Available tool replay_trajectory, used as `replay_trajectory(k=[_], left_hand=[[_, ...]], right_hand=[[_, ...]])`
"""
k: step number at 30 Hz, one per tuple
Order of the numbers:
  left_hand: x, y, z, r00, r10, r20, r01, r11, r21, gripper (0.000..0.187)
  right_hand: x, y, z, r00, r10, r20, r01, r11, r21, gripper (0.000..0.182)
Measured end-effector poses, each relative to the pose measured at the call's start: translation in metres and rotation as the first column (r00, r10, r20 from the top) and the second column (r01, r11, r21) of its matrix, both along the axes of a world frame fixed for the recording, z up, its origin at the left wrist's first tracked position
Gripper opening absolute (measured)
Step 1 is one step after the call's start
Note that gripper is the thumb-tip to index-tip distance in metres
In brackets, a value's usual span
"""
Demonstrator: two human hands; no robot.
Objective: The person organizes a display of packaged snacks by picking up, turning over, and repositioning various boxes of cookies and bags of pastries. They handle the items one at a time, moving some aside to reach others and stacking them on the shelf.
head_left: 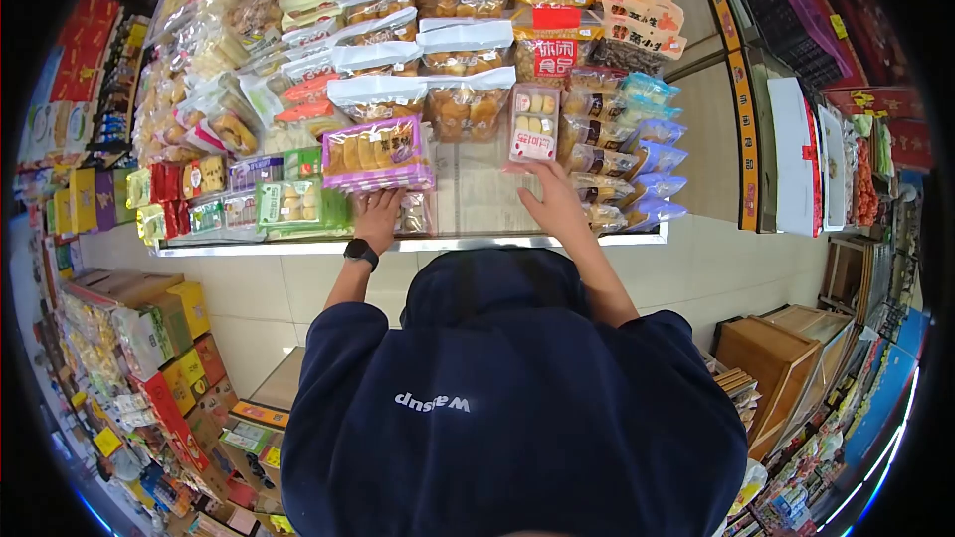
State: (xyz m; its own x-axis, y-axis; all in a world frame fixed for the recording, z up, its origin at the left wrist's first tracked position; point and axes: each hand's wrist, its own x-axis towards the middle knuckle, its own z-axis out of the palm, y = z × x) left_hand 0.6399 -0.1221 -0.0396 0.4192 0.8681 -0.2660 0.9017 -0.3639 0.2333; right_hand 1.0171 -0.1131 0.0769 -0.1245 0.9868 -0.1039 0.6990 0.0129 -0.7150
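Note:
My left hand (pixel 375 221), with a dark watch (pixel 361 253) on its wrist, reaches to the lower edge of a purple pack of pastries (pixel 373 151). Its fingers look spread, and the tips are partly hidden at the pack's edge. A clear pack (pixel 414 214) lies beside that hand, partly under the purple one. My right hand (pixel 553 201) is at the lower end of a pink-and-white pack of round pastries (pixel 534 124). Its fingers are stretched out with the thumb apart, touching or nearly touching the pack.
The display counter (pixel 477 189) has a metal front edge. Bagged pastries (pixel 470 104) stand in rows behind, green packs (pixel 288 203) lie left, and purple-blue bags (pixel 657 184) right. A wooden cabinet (pixel 771 368) stands behind me at right, stacked boxes (pixel 189 368) at left.

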Motion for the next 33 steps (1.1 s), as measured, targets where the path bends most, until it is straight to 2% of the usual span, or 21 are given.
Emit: replay_trajectory(k=[2,5,7,8,11,14,17,18,19,20,23,24,26,27,29,31,33], left_hand=[[0.004,0.001,0.000,1.000,0.020,-0.012,-0.020,1.000,-0.010,0.066],[0.018,-0.001,0.009,0.994,0.105,0.008,-0.104,0.994,-0.045,0.065],[0.036,0.000,0.031,0.979,0.193,0.069,-0.185,0.977,-0.104,0.066],[0.043,-0.002,0.029,0.965,0.203,0.166,-0.199,0.979,-0.041,0.063],[0.078,-0.004,0.037,0.845,0.284,0.454,-0.256,0.959,-0.122,0.057],[0.113,-0.008,0.018,0.752,0.247,0.612,-0.220,0.968,-0.120,0.059],[0.148,-0.001,0.033,0.577,0.458,0.677,-0.194,0.881,-0.431,0.063],[0.158,-0.001,0.041,0.526,0.474,0.706,-0.204,0.876,-0.437,0.063],[0.167,-0.002,0.049,0.474,0.491,0.731,-0.213,0.870,-0.445,0.062],[0.172,-0.004,0.057,0.423,0.505,0.753,-0.222,0.863,-0.454,0.062],[0.174,-0.007,0.076,0.273,0.461,0.844,-0.187,0.886,-0.423,0.056],[0.170,-0.008,0.078,0.308,0.495,0.812,-0.214,0.868,-0.447,0.053],[0.155,-0.010,0.079,0.377,0.559,0.739,-0.267,0.829,-0.491,0.046],[0.147,-0.015,0.074,0.311,0.593,0.742,-0.253,0.805,-0.537,0.043],[0.127,-0.022,0.060,0.169,0.652,0.739,-0.214,0.756,-0.619,0.039],[0.099,-0.029,0.063,0.200,0.647,0.735,-0.230,0.761,-0.607,0.030],[0.065,-0.041,0.044,0.115,0.729,0.674,-0.156,0.684,-0.713,0.033]], right_hand=[[-0.008,0.013,-0.011,0.982,-0.084,0.167,0.075,0.996,0.055,0.059],[-0.023,0.038,-0.027,0.922,-0.225,0.316,0.179,0.969,0.168,0.080],[-0.032,0.055,-0.027,0.896,-0.268,0.353,0.264,0.963,0.059,0.091],[-0.035,0.062,-0.026,0.884,-0.285,0.371,0.305,0.952,0.004,0.097],[-0.039,0.076,-0.036,0.848,-0.296,0.439,0.367,0.927,-0.083,0.107],[-0.039,0.080,-0.038,0.864,-0.327,0.383,0.404,0.904,-0.140,0.111],[-0.040,0.074,-0.049,0.845,-0.463,0.267,0.497,0.865,-0.073,0.111],[-0.039,0.070,-0.059,0.870,-0.491,0.046,0.493,0.861,-0.123,0.109],[-0.040,0.063,-0.070,0.845,-0.504,-0.176,0.477,0.861,-0.177,0.107],[-0.040,0.055,-0.080,0.771,-0.506,-0.388,0.451,0.863,-0.229,0.105],[-0.073,0.014,-0.065,0.521,-0.599,-0.609,0.378,0.801,-0.465,0.084],[-0.081,0.006,-0.029,0.453,-0.612,-0.648,0.278,0.788,-0.549,0.082],[-0.086,-0.002,-0.033,0.428,-0.654,-0.624,0.194,0.741,-0.643,0.094],[-0.088,-0.006,-0.036,0.417,-0.675,-0.609,0.153,0.713,-0.685,0.100],[-0.085,-0.005,-0.065,0.497,-0.671,-0.551,0.283,0.725,-0.628,0.097],[-0.081,-0.001,-0.060,0.525,-0.678,-0.514,0.295,0.712,-0.638,0.092],[-0.077,-0.001,-0.044,0.501,-0.703,-0.504,0.190,0.658,-0.729,0.085]])
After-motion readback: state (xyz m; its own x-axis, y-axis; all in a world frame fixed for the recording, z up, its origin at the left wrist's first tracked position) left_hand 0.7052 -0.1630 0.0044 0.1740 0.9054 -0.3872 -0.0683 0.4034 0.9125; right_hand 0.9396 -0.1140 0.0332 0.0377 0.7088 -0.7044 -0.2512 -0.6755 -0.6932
